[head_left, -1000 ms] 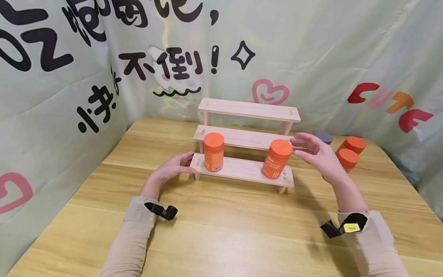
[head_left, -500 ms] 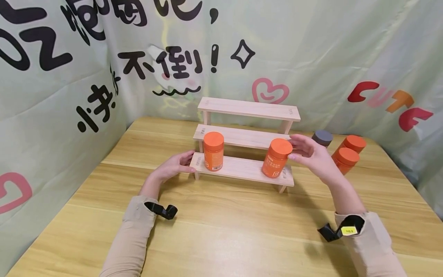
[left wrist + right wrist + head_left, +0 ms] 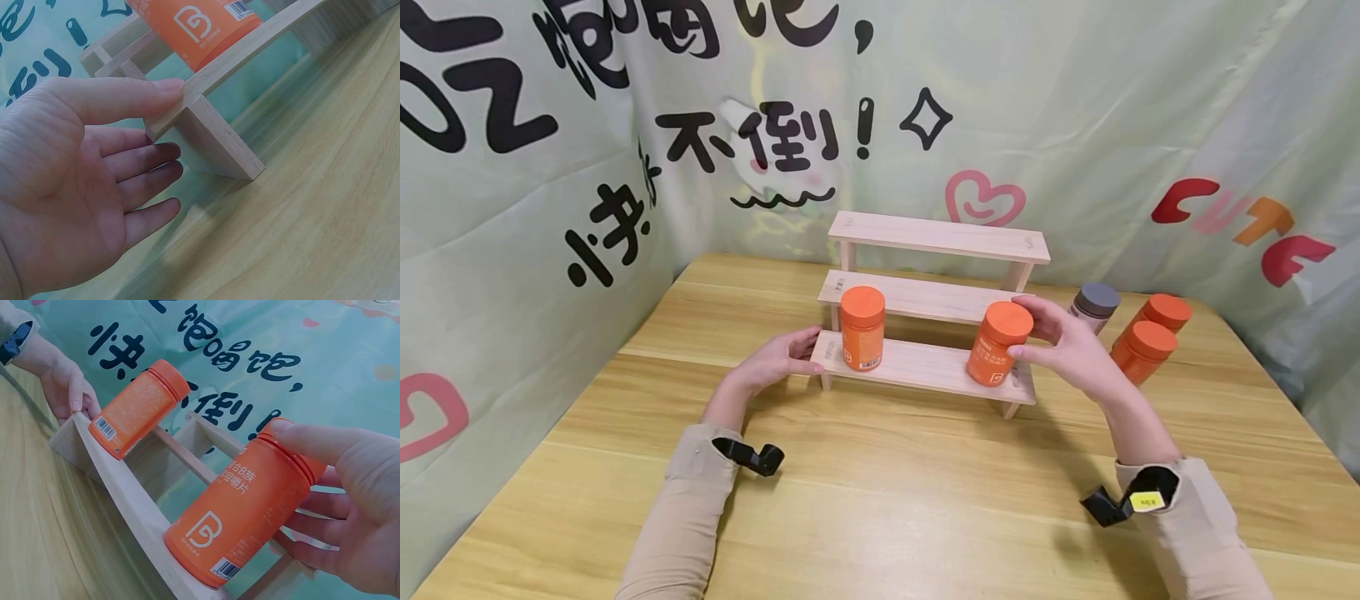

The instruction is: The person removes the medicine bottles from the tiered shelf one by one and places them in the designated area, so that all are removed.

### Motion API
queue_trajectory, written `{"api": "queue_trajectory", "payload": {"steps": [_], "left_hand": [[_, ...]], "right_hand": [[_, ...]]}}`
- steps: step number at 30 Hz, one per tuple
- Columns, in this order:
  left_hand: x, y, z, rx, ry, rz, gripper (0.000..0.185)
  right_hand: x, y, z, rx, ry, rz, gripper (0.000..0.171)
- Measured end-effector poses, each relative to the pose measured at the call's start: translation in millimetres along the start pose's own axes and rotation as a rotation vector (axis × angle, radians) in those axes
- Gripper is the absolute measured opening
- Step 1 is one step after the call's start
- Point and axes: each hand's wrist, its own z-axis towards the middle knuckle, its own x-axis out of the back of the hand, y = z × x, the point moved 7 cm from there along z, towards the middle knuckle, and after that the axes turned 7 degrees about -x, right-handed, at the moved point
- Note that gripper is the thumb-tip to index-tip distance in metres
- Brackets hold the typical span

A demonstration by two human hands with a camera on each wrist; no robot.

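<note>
Head view: right hand [image 3: 1063,350] grip curls round an orange jar [image 3: 997,343] (tilted) on the rack [image 3: 925,368]; left hand [image 3: 775,363], fingers spread, steadies the rack's end.

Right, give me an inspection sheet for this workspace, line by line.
Surface: wooden table, bare wood in front.
Job's things: stepped wooden rack; left orange jar and right orange jar upright on its lowest step.
Clutter: grey-lidded jar and two spare orange jars right of the rack.
Hands: left hand open, thumb on the step's end; right hand grips the right orange jar.
Cables: nothing seen.
Surroundings: printed cloth backdrop.
</note>
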Motion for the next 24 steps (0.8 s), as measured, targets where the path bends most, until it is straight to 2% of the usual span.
{"api": "queue_trajectory", "payload": {"steps": [12, 24], "left_hand": [[-0.3, 1.6, -0.4, 0.001, -0.002, 0.012, 0.081], [-0.1, 0.5, -1.1, 0.009, 0.004, 0.010, 0.082]], "right_hand": [[-3.5, 0.9, 2.1, 0.031, 0.011, 0.015, 0.055], [0.1, 2.1, -2.5, 0.021, 0.066, -0.033, 0.054]]}}
